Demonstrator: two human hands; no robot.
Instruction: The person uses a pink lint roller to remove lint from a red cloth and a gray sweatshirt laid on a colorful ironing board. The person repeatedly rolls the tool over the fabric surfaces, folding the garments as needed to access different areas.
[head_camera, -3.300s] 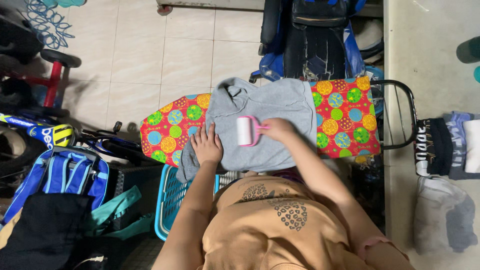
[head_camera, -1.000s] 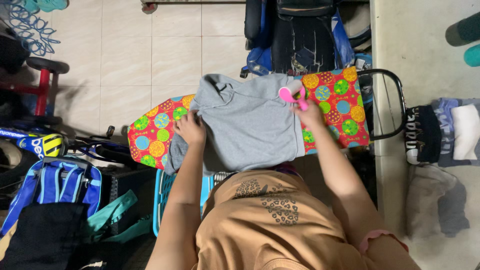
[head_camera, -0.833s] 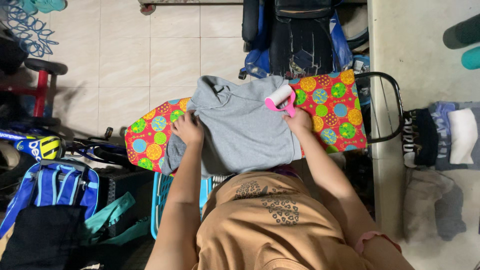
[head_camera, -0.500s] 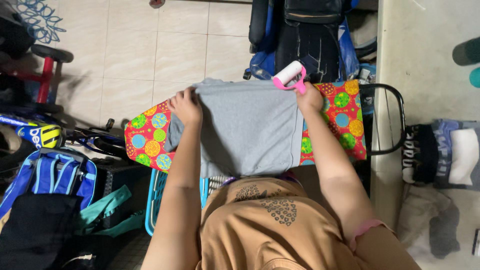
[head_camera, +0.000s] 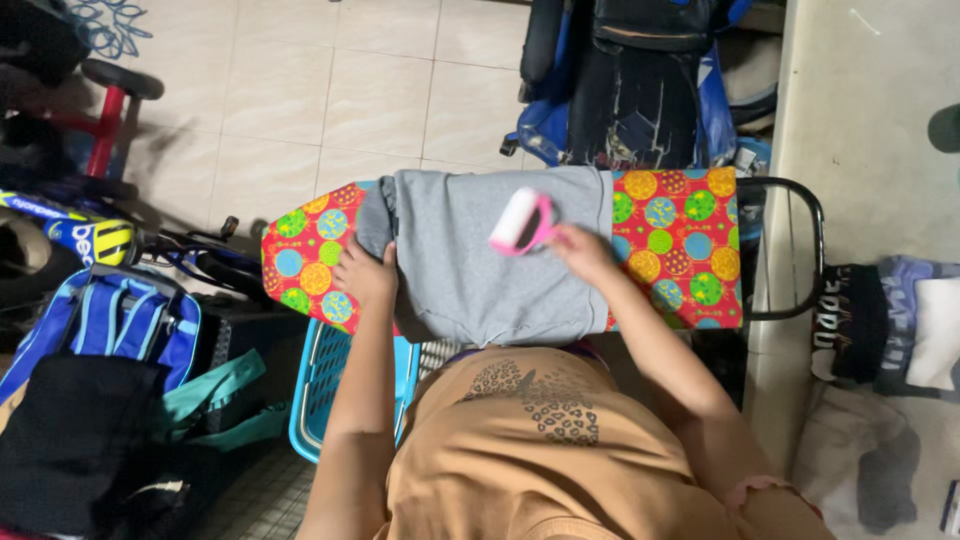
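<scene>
A grey shirt (head_camera: 470, 260) lies spread over a red ironing board (head_camera: 680, 250) with coloured circles. My right hand (head_camera: 580, 250) grips the pink handle of a lint roller (head_camera: 520, 222), whose white roll rests on the middle of the shirt. My left hand (head_camera: 365, 275) presses flat on the shirt's left edge, near the board's narrow end.
A blue laundry basket (head_camera: 320, 385) stands under the board by my left arm. Blue and black bags (head_camera: 110, 330) lie at the left, with a red-framed bike (head_camera: 100, 130) beyond. A dark chair (head_camera: 640, 80) stands behind the board. Folded clothes (head_camera: 890, 330) sit on a surface at the right.
My right hand has brought the lint roller from the shirt's far right corner down to its middle. My left hand slid from the far left corner toward me along the left edge.
</scene>
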